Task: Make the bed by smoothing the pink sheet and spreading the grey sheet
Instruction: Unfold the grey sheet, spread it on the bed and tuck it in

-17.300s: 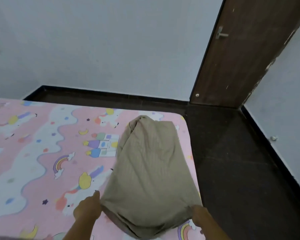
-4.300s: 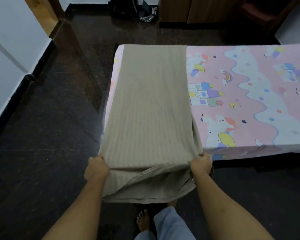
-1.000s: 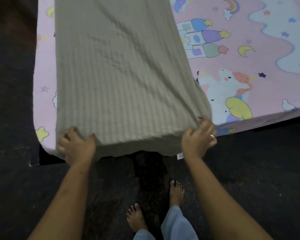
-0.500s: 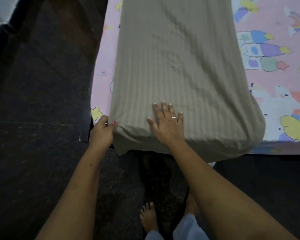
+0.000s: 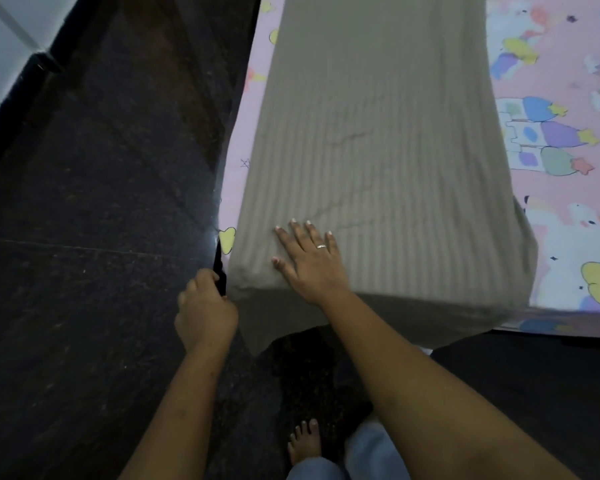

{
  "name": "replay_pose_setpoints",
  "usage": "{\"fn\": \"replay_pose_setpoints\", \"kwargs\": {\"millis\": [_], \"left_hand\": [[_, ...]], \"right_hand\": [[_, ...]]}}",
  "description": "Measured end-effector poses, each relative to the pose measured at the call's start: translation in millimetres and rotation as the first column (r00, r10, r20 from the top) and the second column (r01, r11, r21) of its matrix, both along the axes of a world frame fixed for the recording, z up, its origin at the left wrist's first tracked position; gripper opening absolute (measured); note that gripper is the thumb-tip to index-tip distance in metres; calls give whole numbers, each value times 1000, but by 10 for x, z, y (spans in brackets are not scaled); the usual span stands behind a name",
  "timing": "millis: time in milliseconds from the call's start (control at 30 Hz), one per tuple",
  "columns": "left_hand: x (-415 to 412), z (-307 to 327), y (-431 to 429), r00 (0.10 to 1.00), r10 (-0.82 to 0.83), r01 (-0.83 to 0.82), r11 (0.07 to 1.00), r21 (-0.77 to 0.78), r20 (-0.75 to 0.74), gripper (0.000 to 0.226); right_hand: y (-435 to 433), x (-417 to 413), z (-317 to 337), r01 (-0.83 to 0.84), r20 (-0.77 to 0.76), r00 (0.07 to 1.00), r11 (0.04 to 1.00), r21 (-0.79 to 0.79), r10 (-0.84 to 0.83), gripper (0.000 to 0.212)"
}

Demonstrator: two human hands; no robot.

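The grey sheet [image 5: 378, 133], still folded into a long strip, lies along the left side of the bed and hangs over its near edge. Under it is the pink cartoon-print sheet [image 5: 561, 109], visible to the right and as a narrow strip on the left. My right hand [image 5: 309, 261] lies flat with spread fingers on the grey sheet near its near-left corner. My left hand [image 5: 203, 308] is curled at the bed's corner and grips the grey sheet's lower left edge where it hangs down.
Dark polished floor [image 5: 94, 202] lies to the left of and in front of the bed. A white wall with a black skirting [image 5: 0, 57] runs at the far left. My bare foot [image 5: 303, 441] and a light trouser leg stand below the bed's edge.
My left hand has slid down from the top corner to the hanging edge at the bed's corner. My right hand stays flat on the grey sheet. The view has shifted slightly.
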State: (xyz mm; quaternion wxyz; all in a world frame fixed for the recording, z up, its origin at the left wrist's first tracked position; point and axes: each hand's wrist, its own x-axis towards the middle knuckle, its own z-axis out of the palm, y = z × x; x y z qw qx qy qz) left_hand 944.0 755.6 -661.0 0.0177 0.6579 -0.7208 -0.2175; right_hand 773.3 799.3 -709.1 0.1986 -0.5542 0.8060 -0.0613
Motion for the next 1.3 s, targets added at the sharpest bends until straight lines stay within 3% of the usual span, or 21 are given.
{"fn": "replay_pose_setpoints", "kwargs": {"millis": [67,133,233,300,433,533,600,733,833,900,967,1067,1133,1233,1300], "left_hand": [[-169,8,53,985,-172,166,971,-172,-19,41],[-427,-25,65,931,-362,361,903,-231,41,49],[-816,-60,122,852,-515,521,851,-67,94,58],[-1030,-129,194,808,-579,577,815,54,111,59],[-1333,-196,361,759,-632,607,774,181,154,66],[-1597,-226,529,718,-673,642,739,207,176,69],[-1791,-236,638,691,-702,667,712,219,173,70],[-2236,-252,835,575,-802,750,595,288,159,70],[-2542,-289,954,515,-847,788,529,314,133,74],[-2700,-301,1038,499,-859,801,507,319,115,75],[-2867,-303,1137,484,-871,816,485,313,87,76],[-3099,-303,1286,464,-885,836,449,316,29,76],[-3239,-301,1393,425,-905,857,407,315,11,76],[-3399,-335,1502,391,-919,897,367,246,-57,72],[-3473,-362,1573,404,-896,912,379,154,-186,65]], "right_hand": [[-36,-30,-18,12,0,1000,1000,12,-12,59],[20,-118,-43,15,-32,999,1000,7,-14,62],[329,-488,-105,105,-73,992,993,51,-102,64],[751,-943,-138,260,-109,962,961,92,-249,67],[1829,-1882,-134,585,-238,800,804,105,-551,69],[2189,-2291,-49,802,-129,596,580,144,-793,62],[2057,-2390,-23,871,-68,489,482,98,-870,64],[1645,-2392,18,911,182,412,409,-52,-893,46],[1657,-2549,119,950,467,272,312,9,-842,25],[1829,-2695,200,914,649,145,352,201,-747,38],[2046,-2792,250,790,740,-5,451,416,-673,49],[2312,-2817,283,607,741,-106,547,576,-663,22],[2444,-2823,259,561,762,-125,588,582,-635,13],[2545,-2799,198,679,819,-79,571,462,-568,39],[2554,-2744,217,781,849,-30,518,350,-528,54]]}}
